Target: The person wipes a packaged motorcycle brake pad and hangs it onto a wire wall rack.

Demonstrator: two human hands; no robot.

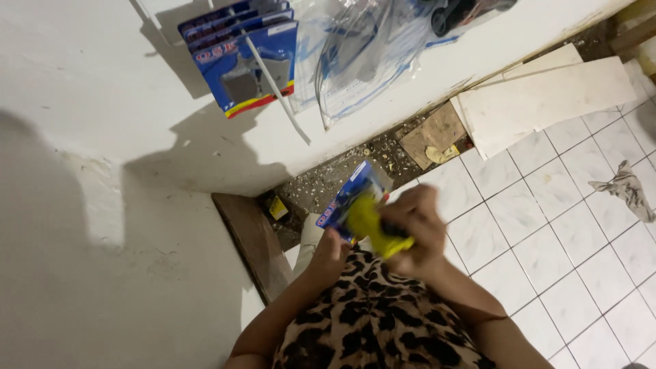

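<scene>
My left hand (329, 254) grips the lower edge of a blue blister-pack card (350, 194) held tilted in front of my chest. My right hand (418, 229) is closed around a yellow cloth or duster (372, 225) pressed against that card. Both hands meet over a leopard-print garment (372, 318). The card's contents are blurred and partly hidden by the yellow thing.
Several matching blue blister packs (242, 55) hang on a white peg (277, 85) on the white wall, beside clear plastic bags (362, 51). Below lie white floor tiles (547, 239), a rubble strip, loose white boards (547, 96), a wooden plank (253, 239) and a grey rag (629, 188).
</scene>
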